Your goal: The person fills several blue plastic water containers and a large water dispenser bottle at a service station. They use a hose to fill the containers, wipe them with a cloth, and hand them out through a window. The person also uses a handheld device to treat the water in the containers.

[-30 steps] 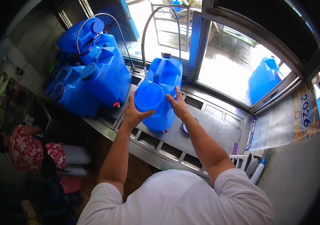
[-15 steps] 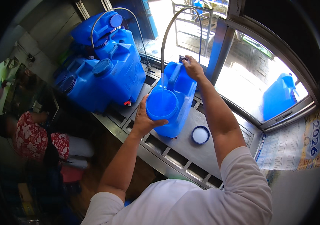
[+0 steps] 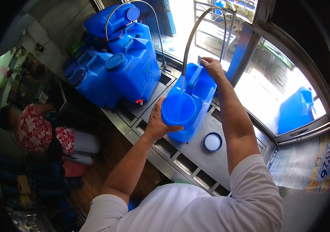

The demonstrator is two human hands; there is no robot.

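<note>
A blue water jug (image 3: 205, 91) stands on the metal counter under a curved metal spout (image 3: 190, 42). A stream of water runs from the spout into its wide round mouth (image 3: 178, 109). My left hand (image 3: 160, 121) curves around the near left side of that mouth, thumb along the rim. At the jug's far top corner, the fingers of my right hand (image 3: 212, 67) are closed on a small dark cap (image 3: 199, 59), mostly hidden by them. The wide lid (image 3: 212, 141), blue-rimmed with a white inside, lies on the counter beside the jug, touched by neither hand.
Several blue jugs (image 3: 139, 69) crowd the counter's left end, near a second curved spout (image 3: 158, 23). Slots line the metal counter (image 3: 172, 156). Beyond the window frame (image 3: 246, 50) stands another blue jug (image 3: 297, 110). A person in a red floral shirt (image 3: 35, 125) is at left.
The whole view has shifted, so the counter and jugs appear farther right. My right fingers have drawn in around the small cap. Water keeps running, and my left hand stays on the mouth.
</note>
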